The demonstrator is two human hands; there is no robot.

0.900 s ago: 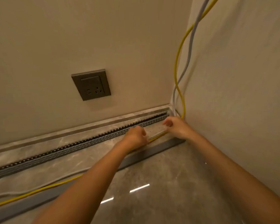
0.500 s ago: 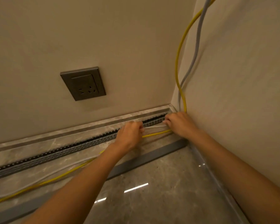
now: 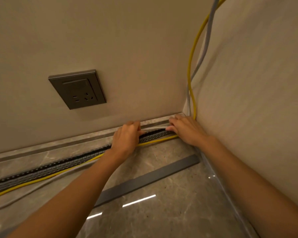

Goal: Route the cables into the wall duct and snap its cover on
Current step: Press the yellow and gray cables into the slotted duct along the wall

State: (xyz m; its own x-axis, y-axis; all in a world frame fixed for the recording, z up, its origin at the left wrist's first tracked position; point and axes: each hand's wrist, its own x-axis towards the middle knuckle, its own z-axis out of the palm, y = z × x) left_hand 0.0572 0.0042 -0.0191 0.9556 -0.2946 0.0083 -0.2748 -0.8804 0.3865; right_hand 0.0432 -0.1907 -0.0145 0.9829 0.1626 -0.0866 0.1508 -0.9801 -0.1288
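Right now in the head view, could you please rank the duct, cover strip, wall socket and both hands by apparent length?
1. duct
2. cover strip, partly behind the left forearm
3. wall socket
4. left hand and right hand look alike

The glossy, marble-patterned floor fills the lower centre and right of the frame and mirrors short white streaks of light. A flat grey duct cover lies on it, slanting from lower centre up to the right. At lower left a grey cable and a yellow cable trail by the skirting.
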